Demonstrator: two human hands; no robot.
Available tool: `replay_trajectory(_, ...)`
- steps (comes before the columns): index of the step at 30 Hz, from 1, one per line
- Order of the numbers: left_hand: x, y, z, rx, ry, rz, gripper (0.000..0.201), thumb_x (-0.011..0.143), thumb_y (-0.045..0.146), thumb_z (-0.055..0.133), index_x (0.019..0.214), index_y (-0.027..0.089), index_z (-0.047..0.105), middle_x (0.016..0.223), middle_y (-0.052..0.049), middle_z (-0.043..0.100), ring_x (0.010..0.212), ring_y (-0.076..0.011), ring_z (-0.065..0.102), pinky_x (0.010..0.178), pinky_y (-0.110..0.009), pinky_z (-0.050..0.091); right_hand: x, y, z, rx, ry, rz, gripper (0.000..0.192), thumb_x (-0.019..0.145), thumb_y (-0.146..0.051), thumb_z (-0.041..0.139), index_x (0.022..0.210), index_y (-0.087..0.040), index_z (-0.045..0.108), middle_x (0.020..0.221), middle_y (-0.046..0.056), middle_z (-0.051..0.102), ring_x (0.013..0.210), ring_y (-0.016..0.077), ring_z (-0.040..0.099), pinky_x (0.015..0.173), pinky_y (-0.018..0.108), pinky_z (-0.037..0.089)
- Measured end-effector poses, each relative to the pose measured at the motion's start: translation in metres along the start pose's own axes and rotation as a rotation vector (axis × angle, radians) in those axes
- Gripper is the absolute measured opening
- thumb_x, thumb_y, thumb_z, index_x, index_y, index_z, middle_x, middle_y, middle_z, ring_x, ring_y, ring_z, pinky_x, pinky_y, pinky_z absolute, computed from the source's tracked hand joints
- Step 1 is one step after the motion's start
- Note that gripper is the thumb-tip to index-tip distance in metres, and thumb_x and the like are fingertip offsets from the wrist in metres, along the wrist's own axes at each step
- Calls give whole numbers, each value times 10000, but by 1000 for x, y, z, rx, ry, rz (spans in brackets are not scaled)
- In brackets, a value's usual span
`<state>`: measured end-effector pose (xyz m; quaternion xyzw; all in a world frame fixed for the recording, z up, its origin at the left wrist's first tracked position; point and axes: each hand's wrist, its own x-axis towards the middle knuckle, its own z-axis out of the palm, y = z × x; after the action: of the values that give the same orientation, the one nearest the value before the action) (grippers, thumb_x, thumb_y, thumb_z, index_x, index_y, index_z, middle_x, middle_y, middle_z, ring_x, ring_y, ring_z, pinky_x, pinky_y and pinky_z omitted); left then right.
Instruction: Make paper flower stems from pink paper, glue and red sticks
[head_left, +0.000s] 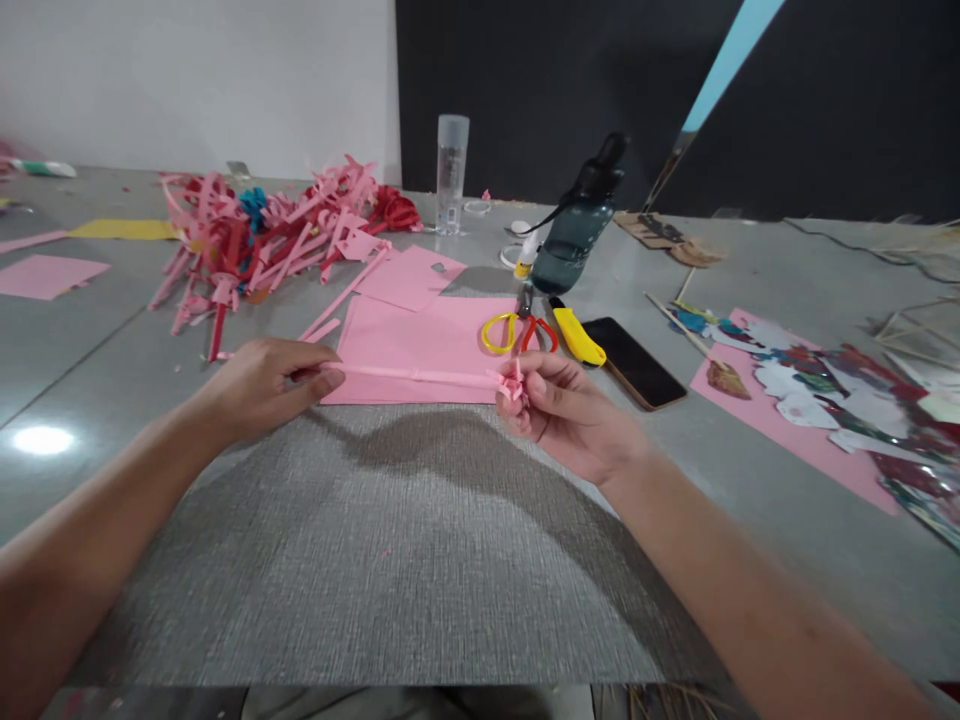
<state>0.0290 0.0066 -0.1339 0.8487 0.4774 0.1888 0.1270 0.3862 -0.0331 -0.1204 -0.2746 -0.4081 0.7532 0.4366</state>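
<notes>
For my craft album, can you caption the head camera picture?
Left hand and right hand hold a pink paper stem, frilly at one end.

a dark bottle (568, 245) sits near a black phone (636, 362) — a clear cylinder (451, 178) farther left.

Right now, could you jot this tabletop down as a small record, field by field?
Left hand: pinching one end of a pink paper stick
Right hand: holding the stick's other end, at a frilly pink tip
Behind the stick: pink sheets
Right of the sheets: yellow-handled cutter, dark-screened phone
Far left: heap of pink and red paper pieces
Far middle: clear bottle, dark bottle
</notes>
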Motion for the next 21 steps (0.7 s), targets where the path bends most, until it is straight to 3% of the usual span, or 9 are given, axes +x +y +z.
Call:
replay_trajectory(3, 0, -3, 0, 8, -51, 27, 373, 1004, 468, 466, 830, 194, 651, 689, 0, 569, 636, -146, 501, 605, -283, 361, -1, -1, 3, -7, -8, -57, 235, 717, -295, 936, 916, -280, 810, 889, -15, 752, 728, 95, 694, 620, 212, 588)
replay_trajectory(8, 0, -3, -1, -36, -46, 39, 296, 1004, 412, 478, 875, 195, 633, 737, -1, 581, 690, -154, 528, 642, -279, 385, -4, -2, 12, -81, 5, -131, 202, 721, -274, 917, 896, -297, 821, 912, -3, 771, 692, 111, 674, 571, 236, 566)
replay_trajectory(13, -2, 2, 1, -31, 7, 93, 361, 1024, 414, 441, 735, 200, 472, 665, 14, 464, 630, -143, 454, 607, -287, 350, -6, 0, 17, -149, -14, -199, 154, 753, -293, 885, 888, -286, 812, 834, 1, 758, 655, 117, 641, 540, 238, 530)
replay_trajectory(17, -3, 5, 2, 15, 35, 83, 365, 1024, 418, 435, 729, 204, 465, 667, 9, 477, 643, -152, 471, 620, -291, 349, -6, 0, 16, -137, -18, -187, 146, 754, -277, 865, 874, -266, 783, 881, -2, 738, 647, 108, 616, 563, 249, 525)
replay_trajectory(19, -3, 3, 1, 69, 61, 53, 374, 1018, 437, 449, 726, 206, 482, 657, 9, 489, 629, -152, 472, 616, -290, 340, -3, 1, 12, -152, 28, -184, 140, 761, -271, 841, 876, -249, 764, 877, -7, 713, 640, 98, 595, 576, 250, 518)
replay_trajectory(21, -2, 1, 0, 147, 78, -1, 383, 1013, 465, 464, 735, 208, 519, 653, 7, 516, 614, -154, 480, 606, -290, 322, 2, 5, 5, -229, 157, -207, 161, 783, -278, 812, 926, -243, 747, 840, -16, 686, 639, 97, 580, 595, 254, 513)
